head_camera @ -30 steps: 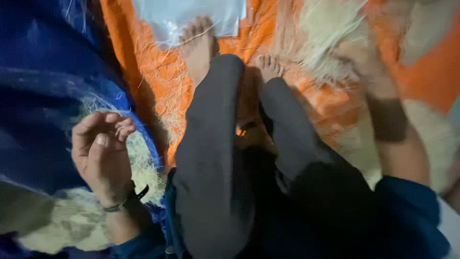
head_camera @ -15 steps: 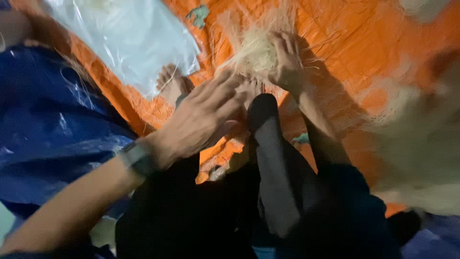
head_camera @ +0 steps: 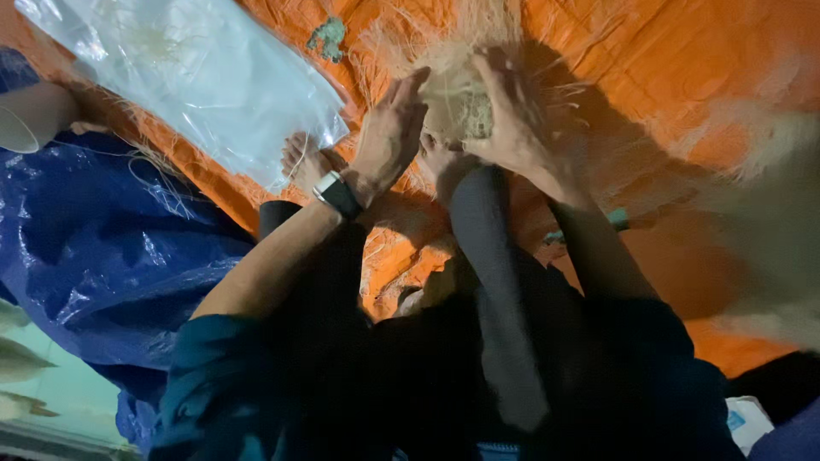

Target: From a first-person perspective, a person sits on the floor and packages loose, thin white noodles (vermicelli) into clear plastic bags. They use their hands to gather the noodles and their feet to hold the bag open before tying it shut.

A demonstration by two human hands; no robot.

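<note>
A pale, straw-coloured bundle of fibre (head_camera: 459,101) lies on the orange tarp (head_camera: 666,77) just beyond my bare feet. My left hand (head_camera: 389,137), with a dark watch on its wrist, presses against the bundle's left side, fingers together. My right hand (head_camera: 511,115) curls over the bundle from the right and grips it. My legs in dark trousers stretch out between my arms, one bare foot (head_camera: 301,158) showing to the left of the hands.
A clear plastic sheet (head_camera: 196,77) lies at the upper left. A blue tarp (head_camera: 102,256) covers the left side. Loose fibre (head_camera: 769,222) is heaped at the right. A small greenish scrap (head_camera: 329,36) rests on the orange tarp.
My left hand came up from the fibre by the blue tarp and reached forward to the bundle. My right hand gathered the bundle above my feet; both now hold it.
</note>
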